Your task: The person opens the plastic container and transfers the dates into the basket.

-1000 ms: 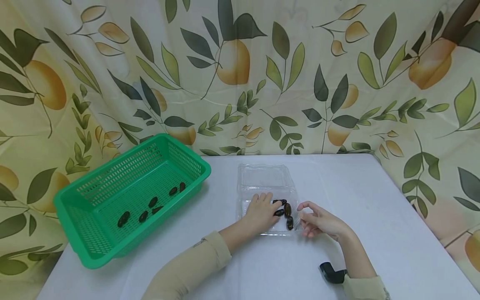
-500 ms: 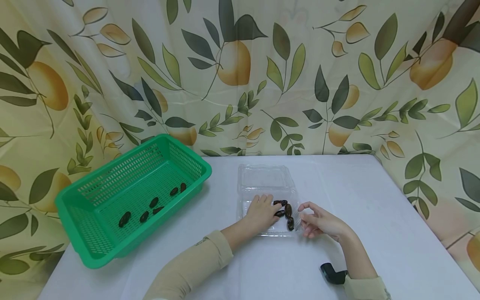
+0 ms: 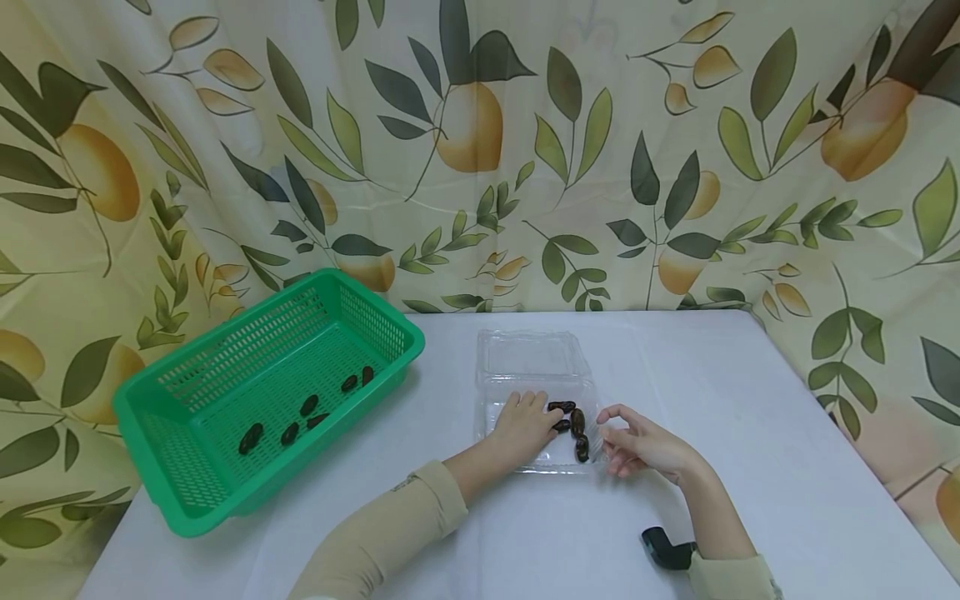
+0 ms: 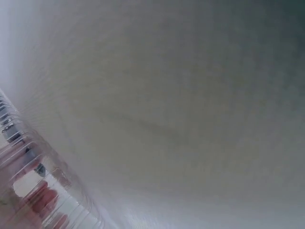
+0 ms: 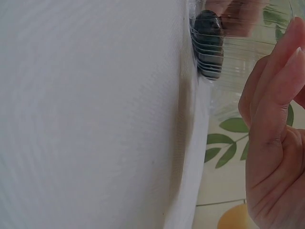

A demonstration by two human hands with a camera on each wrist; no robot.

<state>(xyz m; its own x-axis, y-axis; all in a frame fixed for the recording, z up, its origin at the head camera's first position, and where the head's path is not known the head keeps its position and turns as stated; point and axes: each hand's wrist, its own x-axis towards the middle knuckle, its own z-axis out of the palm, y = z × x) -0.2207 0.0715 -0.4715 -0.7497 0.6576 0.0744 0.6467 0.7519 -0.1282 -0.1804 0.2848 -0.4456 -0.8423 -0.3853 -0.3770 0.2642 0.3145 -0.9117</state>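
A clear plastic clamshell box (image 3: 534, 354) sits with its lid folded back on the table. Several glossy dark-brown dates (image 3: 577, 422) lie along its right side. My left hand (image 3: 521, 427) reaches into the box, fingers pointing away, its thumb against or very near the dates; what lies under the palm is hidden. Just outside the right wall is my right hand (image 3: 647, 442), fingers loosely bent, thumb and index finger close together, nothing visible between them. Through the ridged wall, the right wrist view shows one date (image 5: 208, 45); the left wrist view is mostly tablecloth.
A green perforated basket (image 3: 174, 508) stands at the left of the white-covered table (image 3: 555, 542), with several dates (image 3: 251, 438) on its floor. A small black device (image 3: 666, 550) is at my right wrist. A fruit-patterned curtain (image 3: 480, 208) hangs behind the table.
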